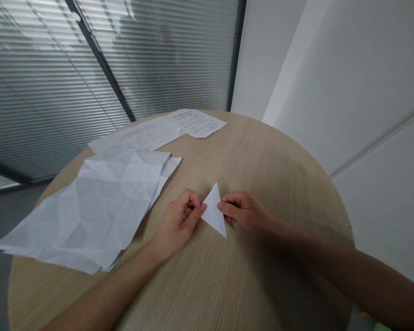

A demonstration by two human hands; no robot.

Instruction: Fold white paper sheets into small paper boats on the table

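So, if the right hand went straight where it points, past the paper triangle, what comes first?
Most likely the left hand, pinching the opposite side of the paper triangle, though exact depth is unclear.

A small white paper triangle is pinched by the left hand and the right hand over the middle of the round worktop. Creased sheets are stacked across its left edge; printed pages are laid along its far edge.

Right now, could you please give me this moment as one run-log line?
left hand: pinching white paper triangle | right hand: pinching its opposite side | creased sheets: piled left on table | printed sheets: near far edge
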